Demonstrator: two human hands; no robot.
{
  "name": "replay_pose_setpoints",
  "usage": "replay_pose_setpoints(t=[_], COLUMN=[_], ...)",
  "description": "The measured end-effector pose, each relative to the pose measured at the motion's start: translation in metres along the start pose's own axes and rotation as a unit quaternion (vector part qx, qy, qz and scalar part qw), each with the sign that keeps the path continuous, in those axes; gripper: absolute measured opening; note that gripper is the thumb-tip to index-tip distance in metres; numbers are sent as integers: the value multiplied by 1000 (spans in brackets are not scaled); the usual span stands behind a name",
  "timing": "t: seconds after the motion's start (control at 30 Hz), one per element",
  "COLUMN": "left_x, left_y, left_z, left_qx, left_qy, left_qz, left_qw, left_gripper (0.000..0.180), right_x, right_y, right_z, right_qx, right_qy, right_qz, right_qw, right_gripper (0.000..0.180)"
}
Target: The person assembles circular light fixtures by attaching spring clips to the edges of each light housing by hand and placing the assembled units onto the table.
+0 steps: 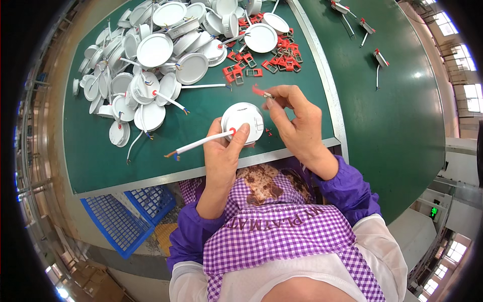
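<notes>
You have one view only, from the camera on your head, looking steeply down over your chest at the counter [151, 156] in front of you. The picture is upright and unmirrored, so your left hand [226, 151] sits left of your right hand [297, 121], and both forearms come up from the lower part of the frame. It is close: your hands fill the middle and your checked apron [282, 236] takes up the bottom. The fisheye bends the counter's front edge and the metal divider strip [322, 75] into curves, and a black rim rings the frame. At the far right the lens reaches the room's windows [463, 60].
</notes>
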State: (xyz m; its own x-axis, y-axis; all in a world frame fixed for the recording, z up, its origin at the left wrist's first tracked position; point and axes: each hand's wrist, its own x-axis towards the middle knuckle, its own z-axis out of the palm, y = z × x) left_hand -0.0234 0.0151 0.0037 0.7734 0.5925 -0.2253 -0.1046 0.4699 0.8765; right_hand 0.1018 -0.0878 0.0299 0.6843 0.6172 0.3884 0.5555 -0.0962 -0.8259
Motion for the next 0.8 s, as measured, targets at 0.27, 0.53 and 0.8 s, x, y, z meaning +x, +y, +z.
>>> replay_pose_setpoints(t=[0.27,0.53,0.8], left_x=[3,3,11], left_y=[-5,5,4], left_z=[-2,5,-6], left_qx=[137,240,337], left_qy=[37,22,-19], left_qz=[68,93,166], left_qw=[988,966,927], left_gripper=[30,30,29], right_x=[-2,-7,-3], right_y=[-10,-9,2], right_z=[-5,-3,-8], right_qx=[-104,-167,-111], right_qy=[-99,-102,-119], right_qz=[-78,-111,-110], right_qw=[987,974,981], right_gripper=[23,28,24])
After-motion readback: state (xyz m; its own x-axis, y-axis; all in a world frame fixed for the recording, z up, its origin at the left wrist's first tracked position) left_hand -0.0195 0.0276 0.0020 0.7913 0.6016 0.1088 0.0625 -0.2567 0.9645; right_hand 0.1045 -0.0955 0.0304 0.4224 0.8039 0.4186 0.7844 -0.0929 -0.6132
